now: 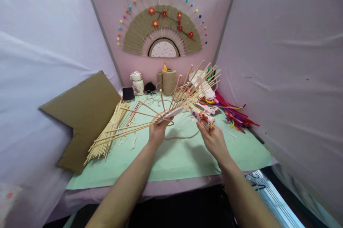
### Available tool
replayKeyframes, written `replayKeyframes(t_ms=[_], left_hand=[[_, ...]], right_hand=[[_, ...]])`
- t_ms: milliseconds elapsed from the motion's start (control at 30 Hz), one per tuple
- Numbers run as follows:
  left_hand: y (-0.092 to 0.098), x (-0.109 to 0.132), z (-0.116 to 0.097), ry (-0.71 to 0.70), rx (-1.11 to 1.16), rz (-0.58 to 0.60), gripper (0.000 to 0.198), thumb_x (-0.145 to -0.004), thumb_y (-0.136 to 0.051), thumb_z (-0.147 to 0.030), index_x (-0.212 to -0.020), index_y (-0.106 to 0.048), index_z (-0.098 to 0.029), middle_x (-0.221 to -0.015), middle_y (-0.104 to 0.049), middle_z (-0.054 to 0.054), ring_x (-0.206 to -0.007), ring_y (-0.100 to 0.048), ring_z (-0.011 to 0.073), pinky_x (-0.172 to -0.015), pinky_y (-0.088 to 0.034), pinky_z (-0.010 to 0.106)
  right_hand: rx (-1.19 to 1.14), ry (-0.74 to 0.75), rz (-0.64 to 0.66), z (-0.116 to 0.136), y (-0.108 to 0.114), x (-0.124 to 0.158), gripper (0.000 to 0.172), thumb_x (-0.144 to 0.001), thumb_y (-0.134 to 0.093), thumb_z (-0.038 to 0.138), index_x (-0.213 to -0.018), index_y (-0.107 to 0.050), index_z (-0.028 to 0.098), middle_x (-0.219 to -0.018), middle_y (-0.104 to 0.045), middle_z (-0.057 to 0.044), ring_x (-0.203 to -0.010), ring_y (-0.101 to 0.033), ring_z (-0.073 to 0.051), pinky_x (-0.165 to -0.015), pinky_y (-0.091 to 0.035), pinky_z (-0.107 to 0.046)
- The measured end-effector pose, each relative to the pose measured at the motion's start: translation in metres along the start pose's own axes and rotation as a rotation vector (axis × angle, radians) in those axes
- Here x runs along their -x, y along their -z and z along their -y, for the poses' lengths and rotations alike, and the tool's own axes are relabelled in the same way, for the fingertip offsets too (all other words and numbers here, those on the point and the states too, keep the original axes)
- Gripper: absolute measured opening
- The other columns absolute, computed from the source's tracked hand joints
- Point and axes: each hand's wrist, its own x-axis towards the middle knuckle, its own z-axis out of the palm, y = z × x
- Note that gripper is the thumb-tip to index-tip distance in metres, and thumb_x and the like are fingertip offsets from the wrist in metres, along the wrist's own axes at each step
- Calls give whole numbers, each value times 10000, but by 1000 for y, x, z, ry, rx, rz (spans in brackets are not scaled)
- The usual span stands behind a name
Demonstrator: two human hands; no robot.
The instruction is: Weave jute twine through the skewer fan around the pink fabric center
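My left hand (157, 129) grips the base of a fan frame (175, 112), a pale flat base with thin wooden sticks spreading out to the left, up and to the right. A strand of twine (184, 137) trails from the base across the gap between my hands. My right hand (214, 140) is closed around a glue gun (202, 117) with a colourful floral pattern. Its tip points up and left toward the right side of the base; whether it touches is unclear. A clear stick (227, 132) shows behind it.
A bundle of wooden sticks (107, 135) lies at left beside cut cardboard (83, 110). Along the back stand a white bottle (137, 84), a black box (128, 93) and a twine spool (169, 82). Coloured pipe cleaners (235, 112) lie right. A finished fan (162, 29) hangs behind.
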Motion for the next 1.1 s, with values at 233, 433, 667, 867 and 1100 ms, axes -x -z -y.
replayKeyframes(t_ms=[233,433,667,867,1100], left_hand=[[-4,-5,-7,-8,105,-110,362,-568,-877,-310,-879,-737,-190,-904,-750,30,-901,-697,194,-962,-529,424],[-5,-6,-9,-3,180,-141,342,-559,-880,-279,-849,-730,-178,-918,-744,37,-924,-694,197,-980,-514,437],[-6,-1,-7,3,122,-75,349,-624,-847,-316,-924,-732,-179,-960,-749,58,-936,-698,206,-950,-530,395],[-3,-2,-10,25,82,-4,383,-684,-809,-348,-1016,-730,-172,-1000,-750,84,-954,-698,223,-915,-535,368],[-3,-5,-13,-17,140,-16,350,-694,-807,-313,-1015,-738,-190,-1042,-743,63,-1028,-675,216,-1014,-493,414]], right_hand=[[872,-303,243,-74,59,1,371,-916,-446,427,-1040,-610,118,-994,-618,-170,-836,-624,-275,-711,-458,-367],[1101,-361,435,-115,86,17,376,-892,-477,305,-1109,-605,27,-1019,-636,-244,-940,-636,-347,-809,-472,-422],[329,205,147,-19,24,-8,385,-898,-544,427,-1195,-581,184,-1168,-630,-160,-1092,-583,-291,-950,-455,-445],[-385,93,282,32,-77,-29,228,-788,-673,427,-852,-653,209,-920,-641,-46,-885,-596,-191,-811,-496,-325],[-690,-107,309,38,-62,-43,256,-818,-641,433,-740,-557,204,-594,-510,54,-500,-442,-91,-507,-376,-234]])
